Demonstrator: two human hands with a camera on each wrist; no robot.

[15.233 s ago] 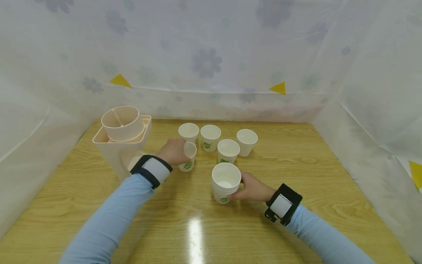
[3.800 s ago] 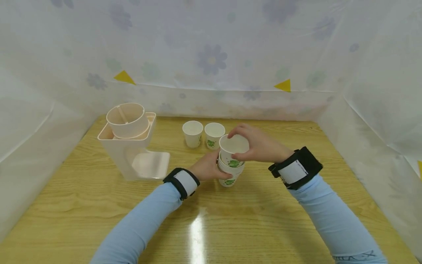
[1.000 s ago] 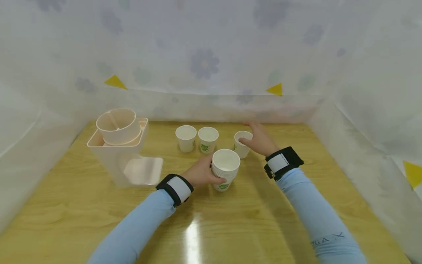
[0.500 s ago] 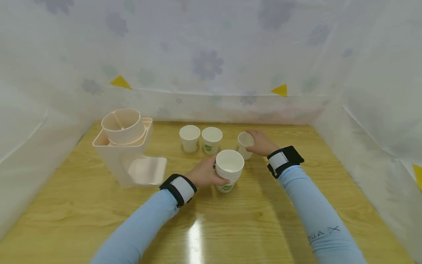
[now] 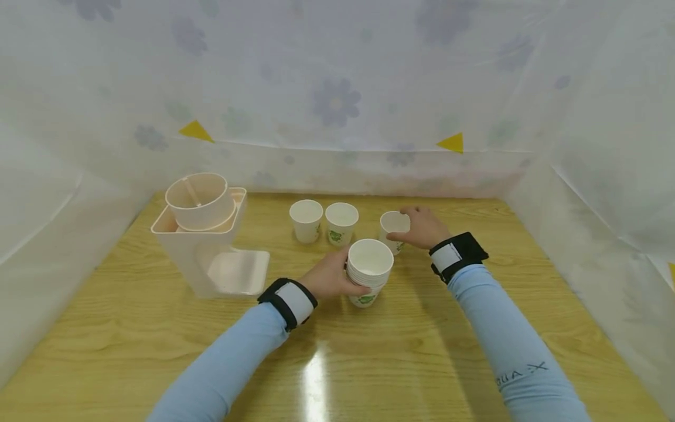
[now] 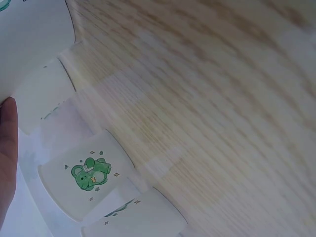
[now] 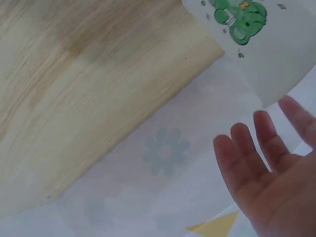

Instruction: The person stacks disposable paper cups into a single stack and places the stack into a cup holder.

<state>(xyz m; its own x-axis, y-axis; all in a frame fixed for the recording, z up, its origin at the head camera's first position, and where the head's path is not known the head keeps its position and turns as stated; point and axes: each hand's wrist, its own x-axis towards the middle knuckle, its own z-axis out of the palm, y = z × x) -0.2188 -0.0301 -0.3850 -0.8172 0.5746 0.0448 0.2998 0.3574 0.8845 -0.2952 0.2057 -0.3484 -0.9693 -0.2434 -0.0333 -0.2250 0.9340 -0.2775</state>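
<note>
In the head view, my left hand (image 5: 331,276) grips a stack of nested white paper cups (image 5: 370,261) with green printed pictures, upright at the middle of the table. My right hand (image 5: 423,227) is at a single paper cup (image 5: 389,225) behind and right of the stack, its thumb across the front and fingers by the far rim. The right wrist view has its fingers (image 7: 269,138) fairly straight and spread, one fingertip near the cup's rim. Whether they press on it I cannot tell. Two more paper cups, a left one (image 5: 306,220) and a right one (image 5: 341,223), stand upright behind the stack.
A cream-coloured holder (image 5: 200,258) with a round container (image 5: 200,202) in its top and a flat tray foot stands on the left of the wooden table (image 5: 401,363). White flowered sheeting (image 5: 337,70) encloses the back and sides.
My right hand has come down to the single cup at the right, its thumb moving across the front. My left hand keeps hold of the stack. Earlier, more loose cups stood on the table.
</note>
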